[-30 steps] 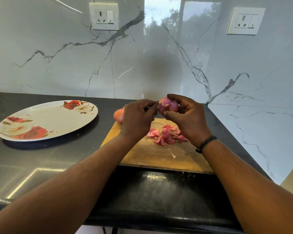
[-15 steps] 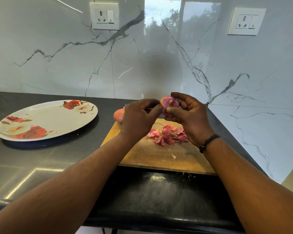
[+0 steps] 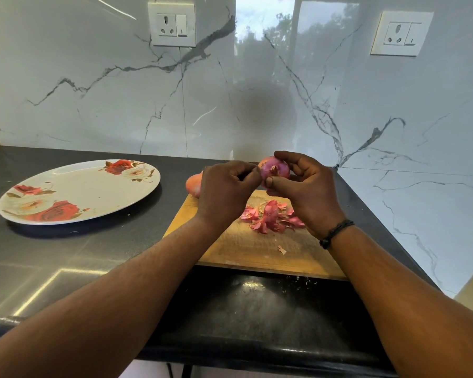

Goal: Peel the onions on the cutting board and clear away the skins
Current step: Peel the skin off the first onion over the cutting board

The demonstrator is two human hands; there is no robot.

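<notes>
A purple, partly peeled onion (image 3: 274, 169) is held above the wooden cutting board (image 3: 257, 249). My right hand (image 3: 303, 186) grips it with thumb and curled fingers. My left hand (image 3: 227, 189) sits right beside the onion, its fingertips pinching at the onion's left side; what they pinch is hidden. A pile of pink onion skins (image 3: 271, 216) lies on the board below the hands. A second, orange-skinned onion (image 3: 194, 184) rests at the board's far left corner, half hidden by my left hand.
A large rose-patterned plate (image 3: 79, 190) lies on the dark counter (image 3: 66, 255) to the left. The marble wall rises close behind and along the right side. Small skin scraps (image 3: 281, 250) dot the board and the counter's front.
The onion has been turned a little in my right hand and both hands sit slightly closer together. Board, skins and plate stay where they were.
</notes>
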